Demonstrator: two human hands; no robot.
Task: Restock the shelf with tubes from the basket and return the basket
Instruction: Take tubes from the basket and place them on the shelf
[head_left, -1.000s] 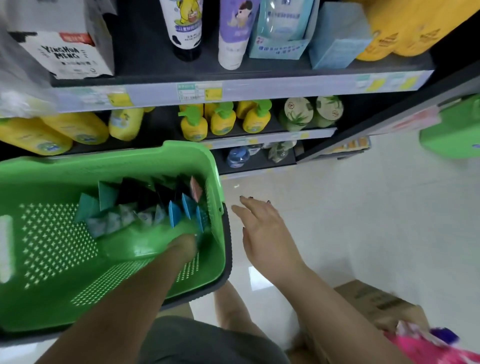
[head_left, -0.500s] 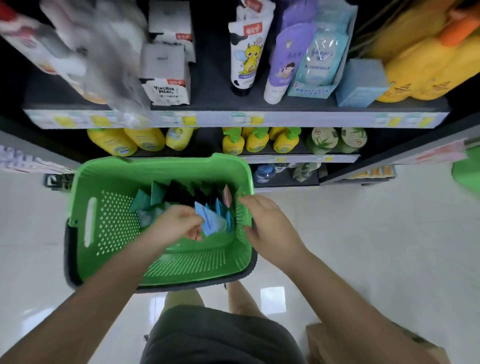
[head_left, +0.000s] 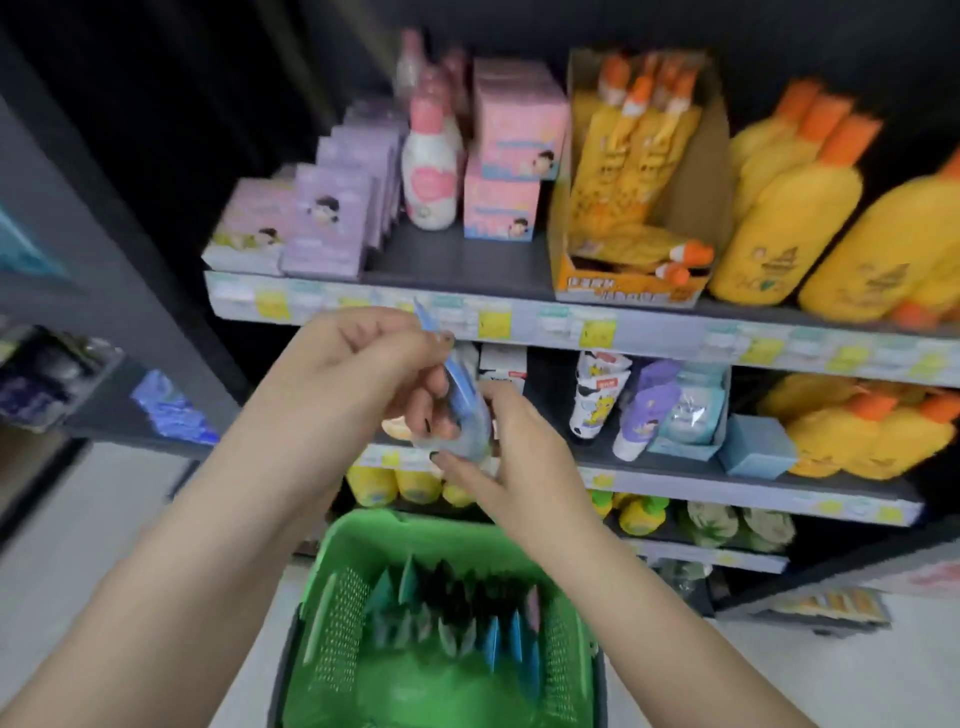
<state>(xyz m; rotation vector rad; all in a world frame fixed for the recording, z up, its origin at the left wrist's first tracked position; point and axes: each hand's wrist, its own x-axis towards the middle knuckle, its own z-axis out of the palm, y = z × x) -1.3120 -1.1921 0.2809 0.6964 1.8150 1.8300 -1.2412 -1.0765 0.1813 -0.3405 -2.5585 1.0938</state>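
My left hand (head_left: 363, 358) grips one blue tube (head_left: 464, 395) above the green basket (head_left: 332, 613); my right hand (head_left: 519, 457) touches its lower end with loosely spread fingers. More tubes (head_left: 457, 613) stand below, too blurred to count

Bare shelf board (head_left: 457, 260) between pink boxes (head_left: 501, 205), purple boxes (head_left: 327, 228)

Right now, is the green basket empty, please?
No, the green basket holds a row of tubes standing along its far side.
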